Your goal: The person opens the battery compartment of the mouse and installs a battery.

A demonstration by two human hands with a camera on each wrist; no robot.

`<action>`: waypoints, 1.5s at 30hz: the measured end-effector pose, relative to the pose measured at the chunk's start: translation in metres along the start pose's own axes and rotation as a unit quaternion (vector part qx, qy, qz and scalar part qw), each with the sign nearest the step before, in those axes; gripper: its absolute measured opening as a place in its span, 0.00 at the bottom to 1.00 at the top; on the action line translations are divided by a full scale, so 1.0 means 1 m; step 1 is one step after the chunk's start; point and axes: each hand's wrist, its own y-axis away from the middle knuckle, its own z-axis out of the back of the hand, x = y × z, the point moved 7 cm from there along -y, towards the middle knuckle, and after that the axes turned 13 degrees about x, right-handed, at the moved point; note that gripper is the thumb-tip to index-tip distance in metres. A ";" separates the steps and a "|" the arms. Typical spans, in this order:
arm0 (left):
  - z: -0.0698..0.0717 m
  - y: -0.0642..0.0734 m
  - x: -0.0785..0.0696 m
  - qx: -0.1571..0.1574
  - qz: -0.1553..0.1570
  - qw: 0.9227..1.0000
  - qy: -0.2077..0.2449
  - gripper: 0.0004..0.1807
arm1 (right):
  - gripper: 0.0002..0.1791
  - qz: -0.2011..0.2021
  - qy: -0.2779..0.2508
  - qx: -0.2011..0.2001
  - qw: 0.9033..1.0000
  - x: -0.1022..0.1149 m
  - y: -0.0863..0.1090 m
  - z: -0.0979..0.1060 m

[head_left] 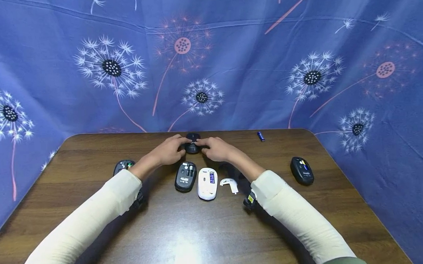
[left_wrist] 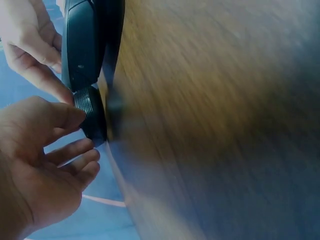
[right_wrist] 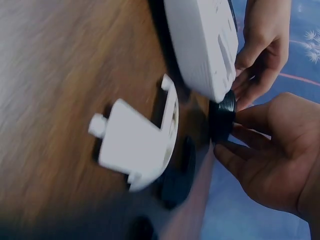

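Note:
At the table's far edge lies a small black mouse with both hands on it. The left hand reaches it from the left, its index finger on the top and other fingers bent close to the side. From the right, the right hand mirrors this, one finger on the top and others bent at that end. In the right wrist view the black mouse's ribbed edge shows beside the fingers. Nearer stand an upturned black mouse with a battery in its open bay and an upturned white mouse with a blue battery.
A white battery cover lies right of the white mouse, with a black piece behind it. Another black mouse is partly behind the left forearm. Far right are a loose blue battery and an upturned black mouse.

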 end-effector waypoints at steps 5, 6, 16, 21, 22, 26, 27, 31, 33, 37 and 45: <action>0.021 0.032 -0.051 0.019 -0.019 0.999 0.037 0.27 | 0.27 0.027 -0.016 0.004 0.999 -0.036 -0.016 -0.007; 0.025 0.039 -0.063 0.021 -0.020 0.999 0.045 0.27 | 0.27 0.030 -0.020 0.002 0.999 -0.038 -0.015 -0.008; 0.024 0.040 -0.068 -0.049 0.041 0.989 0.132 0.25 | 0.28 -0.018 -0.161 -0.115 0.980 -0.022 0.007 0.000; 0.025 0.037 -0.062 -0.057 0.029 0.985 0.160 0.26 | 0.32 -0.034 -0.231 -0.127 0.964 -0.023 0.003 0.000; 0.026 0.037 -0.061 -0.055 0.029 0.984 0.166 0.27 | 0.33 -0.035 -0.238 -0.129 0.962 -0.023 0.003 -0.001; 0.028 0.039 -0.065 -0.048 0.049 0.981 0.183 0.28 | 0.35 -0.039 -0.232 -0.139 0.962 -0.020 0.001 -0.001; 0.028 0.040 -0.064 -0.050 0.050 0.980 0.186 0.28 | 0.34 -0.040 -0.222 -0.144 0.964 -0.020 0.001 -0.001; 0.030 0.040 -0.065 -0.066 0.050 0.978 0.192 0.29 | 0.33 -0.041 -0.168 -0.174 0.969 -0.016 0.001 0.001; 0.034 0.041 -0.068 -0.076 0.048 0.977 0.192 0.28 | 0.32 -0.038 -0.156 -0.190 0.968 -0.015 0.001 0.002; 0.040 0.043 -0.074 -0.091 0.040 0.977 0.187 0.27 | 0.28 -0.026 -0.144 -0.220 0.964 -0.014 0.005 0.006; 0.053 0.051 -0.084 -0.117 0.017 0.974 0.193 0.25 | 0.23 0.001 -0.117 -0.240 0.964 -0.004 0.022 0.019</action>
